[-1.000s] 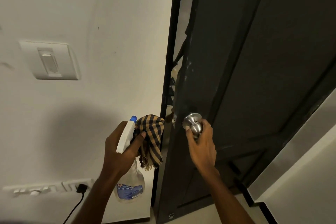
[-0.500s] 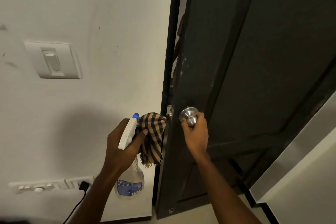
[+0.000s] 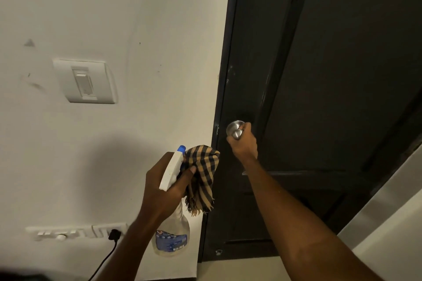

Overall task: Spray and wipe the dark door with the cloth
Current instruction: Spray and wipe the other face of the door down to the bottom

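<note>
Up and left of the left hand [image 3: 164,187] spreads an off-white wall [image 3: 159,41], scuffed and smudged, in dim warm light. A white rocker switch plate [image 3: 85,82] sits well above and left of that hand. Below and left of the hand runs a white socket strip [image 3: 75,231] with a black plug [image 3: 114,234], its cable [image 3: 104,262] trailing down. A soft shadow [image 3: 109,166] lies on the wall just left of the hand.

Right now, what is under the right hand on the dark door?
The right hand grips a silver door knob on the dark door. Only the knob's upper left part shows; the hand covers the rest.
</note>
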